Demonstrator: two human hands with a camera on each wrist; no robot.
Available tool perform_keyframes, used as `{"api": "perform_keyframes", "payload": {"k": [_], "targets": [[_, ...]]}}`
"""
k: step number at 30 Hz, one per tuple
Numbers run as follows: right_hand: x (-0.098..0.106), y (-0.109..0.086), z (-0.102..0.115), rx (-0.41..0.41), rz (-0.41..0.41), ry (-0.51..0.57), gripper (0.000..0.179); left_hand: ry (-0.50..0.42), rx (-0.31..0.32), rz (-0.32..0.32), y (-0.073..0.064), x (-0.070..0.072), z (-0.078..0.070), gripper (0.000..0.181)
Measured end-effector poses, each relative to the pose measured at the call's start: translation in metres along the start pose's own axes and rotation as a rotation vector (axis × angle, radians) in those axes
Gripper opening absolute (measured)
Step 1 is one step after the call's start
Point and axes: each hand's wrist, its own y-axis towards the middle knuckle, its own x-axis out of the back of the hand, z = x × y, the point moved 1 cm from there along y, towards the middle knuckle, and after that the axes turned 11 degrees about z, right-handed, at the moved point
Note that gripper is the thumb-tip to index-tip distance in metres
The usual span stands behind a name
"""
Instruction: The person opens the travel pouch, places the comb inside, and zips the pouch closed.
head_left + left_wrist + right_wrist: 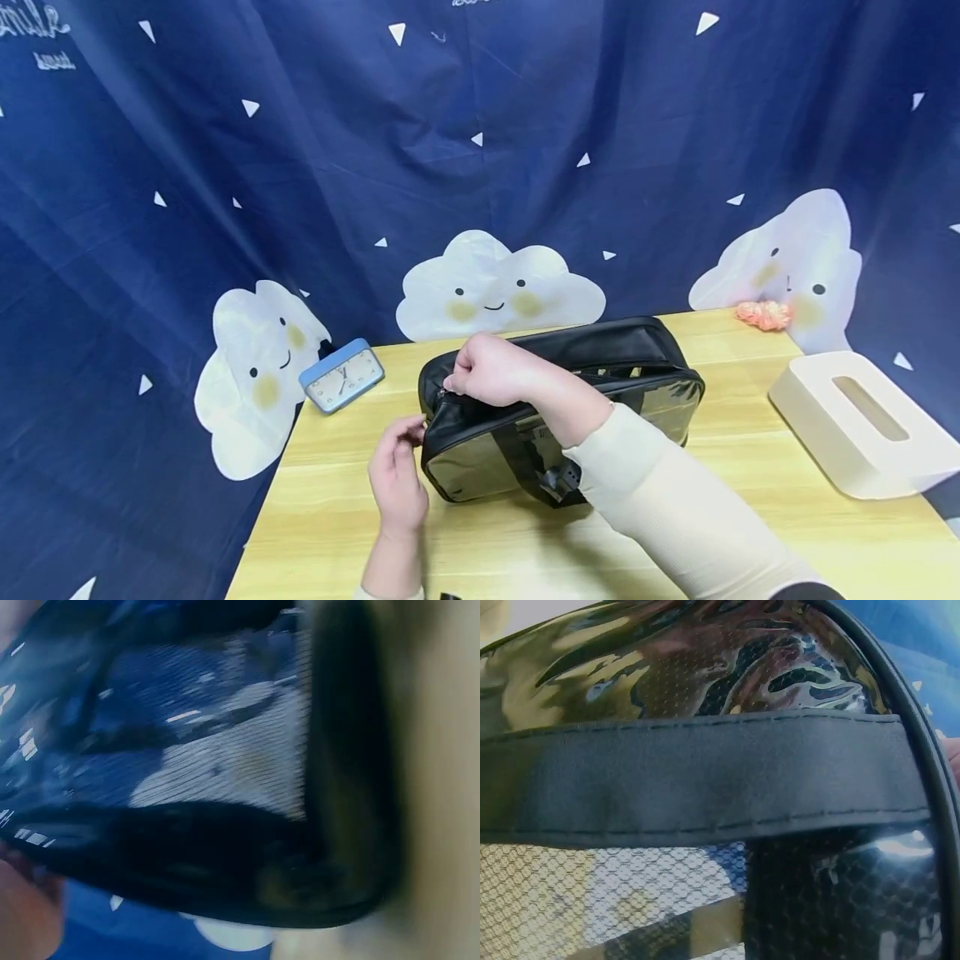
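Note:
A black toiletry bag [607, 333] with see-through side panels lies across the table, its top zipper partly undone. At the left end of that zipper, my right hand [495, 371] pinches the zipper pull [442, 393]. Lower down, my left hand [399, 479] grips the bag's left end with curled fingers. The left wrist view has the clear panel [225, 757] close up, blurred, with part of a finger [26, 915] at lower left. A black strap [705, 780] crosses the clear panel in the right wrist view, and only a sliver of hand shows there.
A blue alarm clock [342, 377] stands at the table's back left. On the right are a white tissue box [832, 425] and, behind it, a coral scrunchie [763, 315]. A dark blue curtain [525, 167] with clouds hangs along the back edge.

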Motion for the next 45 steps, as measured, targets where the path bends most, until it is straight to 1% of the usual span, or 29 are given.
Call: {"api": "perform_keyframes", "payload": {"k": [2, 3, 4, 5, 6, 9, 13, 16, 21, 23, 25, 27, 31, 33, 35, 36, 38, 41, 45], "targets": [[0.0, 0.001, 0.0, 0.007, 0.005, 0.012, 0.056, -0.01, 0.107, 0.087, 0.012, 0.007, 0.001, 0.024], [0.0, 0.001, 0.0, 0.01, 0.007, 0.021, 0.056, -0.015, 0.162, 0.129, 0.018, 0.01, 0.002, 0.02], [0.0, 0.002, -0.001, 0.017, 0.009, 0.032, 0.057, -0.017, 0.204, 0.17, 0.023, 0.012, 0.002, 0.022], [-0.001, 0.004, -0.001, 0.027, 0.013, 0.047, 0.057, -0.015, 0.231, 0.209, 0.028, 0.015, 0.002, 0.025], [-0.002, 0.005, 0.0, 0.039, 0.017, 0.058, 0.057, -0.001, 0.255, 0.241, 0.031, 0.017, 0.002, 0.026], [-0.004, 0.008, 0.0, 0.068, 0.024, 0.083, 0.056, 0.039, 0.294, 0.315, 0.041, 0.024, -0.001, 0.024], [-0.007, 0.009, 0.001, 0.06, 0.017, 0.095, 0.054, 0.094, 0.345, 0.37, 0.051, 0.026, -0.004, 0.017], [-0.008, 0.009, 0.001, 0.023, 0.004, 0.107, 0.049, 0.136, 0.362, 0.368, 0.054, 0.023, -0.007, 0.011], [-0.007, 0.009, 0.001, -0.053, -0.009, 0.108, 0.04, 0.206, 0.369, 0.279, 0.052, 0.02, -0.008, 0.011], [-0.006, 0.009, 0.001, -0.065, -0.001, 0.112, 0.04, 0.201, 0.367, 0.246, 0.05, 0.018, -0.008, 0.011], [-0.005, 0.007, 0.001, -0.06, 0.0, 0.111, 0.04, 0.181, 0.364, 0.224, 0.049, 0.016, -0.008, 0.009], [-0.005, 0.004, 0.001, -0.042, -0.016, 0.092, 0.035, 0.156, 0.357, 0.211, 0.048, 0.014, -0.008, 0.008], [-0.008, -0.001, 0.001, 0.033, -0.095, -0.039, 0.025, 0.128, 0.366, 0.198, 0.047, 0.012, -0.007, 0.007], [-0.01, -0.001, 0.001, 0.057, -0.133, -0.081, 0.025, 0.122, 0.374, 0.191, 0.047, 0.012, -0.007, 0.007], [-0.01, 0.0, 0.001, 0.062, -0.158, -0.096, 0.024, 0.12, 0.38, 0.19, 0.047, 0.013, -0.006, 0.007], [-0.01, 0.0, 0.001, 0.062, -0.165, -0.094, 0.023, 0.12, 0.375, 0.195, 0.047, 0.013, -0.006, 0.007], [-0.009, -0.001, -0.001, 0.068, -0.184, -0.089, 0.021, 0.132, 0.384, 0.206, 0.047, 0.014, -0.006, 0.006], [-0.006, -0.006, -0.005, 0.106, -0.232, -0.105, 0.019, 0.148, 0.408, 0.227, 0.049, 0.016, -0.004, 0.006], [0.0, -0.017, -0.012, 0.188, -0.289, -0.133, 0.015, 0.149, 0.436, 0.252, 0.052, 0.017, -0.003, 0.007]]}}
